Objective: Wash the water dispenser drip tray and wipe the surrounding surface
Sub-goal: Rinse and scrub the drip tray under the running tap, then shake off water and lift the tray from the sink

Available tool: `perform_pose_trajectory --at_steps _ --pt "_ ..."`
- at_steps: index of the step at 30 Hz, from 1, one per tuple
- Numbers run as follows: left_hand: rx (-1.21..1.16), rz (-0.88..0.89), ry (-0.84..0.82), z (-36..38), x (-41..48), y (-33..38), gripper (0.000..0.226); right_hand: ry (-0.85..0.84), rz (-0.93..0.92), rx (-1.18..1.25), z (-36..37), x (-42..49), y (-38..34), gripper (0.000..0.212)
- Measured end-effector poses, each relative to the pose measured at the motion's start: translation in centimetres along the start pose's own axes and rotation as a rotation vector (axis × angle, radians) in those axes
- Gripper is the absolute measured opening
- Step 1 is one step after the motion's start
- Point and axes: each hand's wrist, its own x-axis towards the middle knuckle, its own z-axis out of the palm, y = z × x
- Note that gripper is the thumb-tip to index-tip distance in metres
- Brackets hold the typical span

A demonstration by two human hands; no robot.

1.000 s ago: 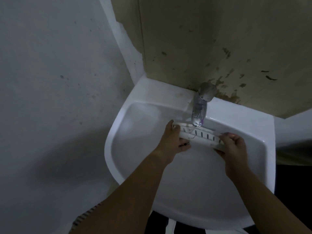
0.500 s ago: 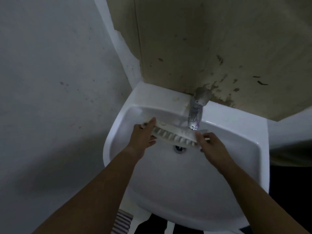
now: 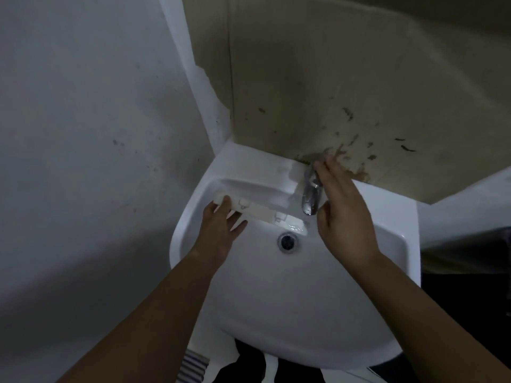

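A long white drip tray [image 3: 262,214] lies across the back of the white sink [image 3: 304,313], its smooth side up, with its right end near the spout. My left hand [image 3: 221,228] grips the tray's left end, thumb on top and fingers underneath. My right hand [image 3: 340,205] is off the tray and reaches up to the chrome tap [image 3: 311,196], fingertips at the tap's top by the wall. I cannot tell whether water is running. The drain [image 3: 287,241] sits just below the tray's right end.
A grey wall closes in on the left. Behind the sink is a stained beige panel [image 3: 345,92]. Something dark stands to the right of the sink [image 3: 470,252]. A striped cloth edge [image 3: 190,366] shows below the basin.
My right hand let go of the tray and moved up to the tap. The tray, which showed its slots before, now shows a smooth side and is held by my left hand alone.
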Motion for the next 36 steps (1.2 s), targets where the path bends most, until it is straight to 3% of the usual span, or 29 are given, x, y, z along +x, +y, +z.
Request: perform_pose_trajectory --at_steps 5,9,11,14,16,18,20,24,26,32,36 --pt "-0.053 -0.011 0.019 0.1 -0.6 -0.1 0.043 -0.072 0.027 -0.051 0.8 -0.8 0.3 0.09" --pt "-0.101 -0.031 -0.008 0.1 -1.3 0.1 0.04 -0.109 0.023 -0.017 0.6 -0.9 0.5 0.088" --pt "-0.125 -0.038 -0.023 0.2 -1.7 0.2 0.039 -0.071 0.168 0.148 1.1 -2.0 -0.2 0.079" --pt "-0.163 -0.028 -0.041 0.2 -2.2 0.5 0.039 0.039 0.597 0.417 2.2 -4.2 -1.3 0.079" --pt "-0.165 -0.021 -0.062 0.3 -2.4 0.7 0.038 -0.058 0.706 0.462 2.7 -5.1 -1.4 0.062" --pt "-0.113 -0.018 -0.089 0.0 -2.9 0.7 0.037 -0.179 0.63 0.378 2.9 -5.8 -0.9 0.034" --pt "0.083 0.017 -0.106 -1.0 -3.4 0.7 0.036 -0.223 0.574 0.339 2.6 -6.2 0.2 0.028" --pt "0.803 0.275 -0.143 -3.4 -4.3 1.3 0.029 -0.277 0.527 0.295 1.1 -6.7 1.8 0.032" --pt "1.029 0.358 -0.138 -3.9 -4.5 1.4 0.032 -0.31 0.516 0.276 0.7 -6.8 2.2 0.037" --pt "1.163 0.607 -0.146 -3.8 -4.5 1.8 0.033 -0.185 0.425 0.186 0.4 -6.9 1.7 0.038" --pt "1.332 0.649 -0.209 -4.4 -4.4 2.5 0.031 -0.296 0.415 0.129 0.4 -7.3 1.8 0.032"
